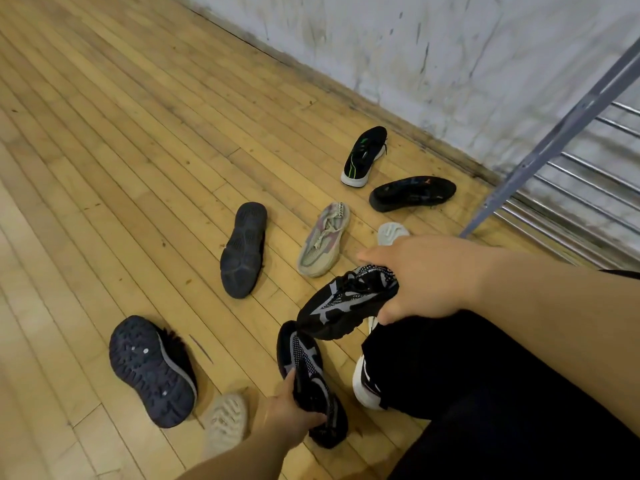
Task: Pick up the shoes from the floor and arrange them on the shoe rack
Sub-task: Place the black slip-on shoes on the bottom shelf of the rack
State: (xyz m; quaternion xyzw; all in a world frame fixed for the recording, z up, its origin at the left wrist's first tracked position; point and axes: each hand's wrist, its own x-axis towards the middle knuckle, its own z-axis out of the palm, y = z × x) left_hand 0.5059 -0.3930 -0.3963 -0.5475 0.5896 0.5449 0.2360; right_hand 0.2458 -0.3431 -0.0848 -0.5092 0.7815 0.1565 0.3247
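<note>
My right hand (426, 278) grips a black-and-grey knit sneaker (343, 304) by its collar, lifted off the floor with its toe pointing down-left. My left hand (291, 420) holds the matching sneaker (311, 375) by its heel end, low near the floor. Several other shoes lie scattered on the wooden floor: a dark one sole-up (244, 249), a beige-pink sneaker (323, 244), a black-and-green sneaker (363, 155), a black shoe on its side (412, 194) and a dark navy shoe sole-up (152, 370). The metal shoe rack (581, 181) stands at the right against the wall.
A pale sole (225, 419) lies by my left wrist and another pale sole (391, 232) peeks out behind my right hand. My black trouser leg (502, 393) and my own white-soled shoe (365, 382) fill the lower right. A stained white wall (450, 46) runs behind.
</note>
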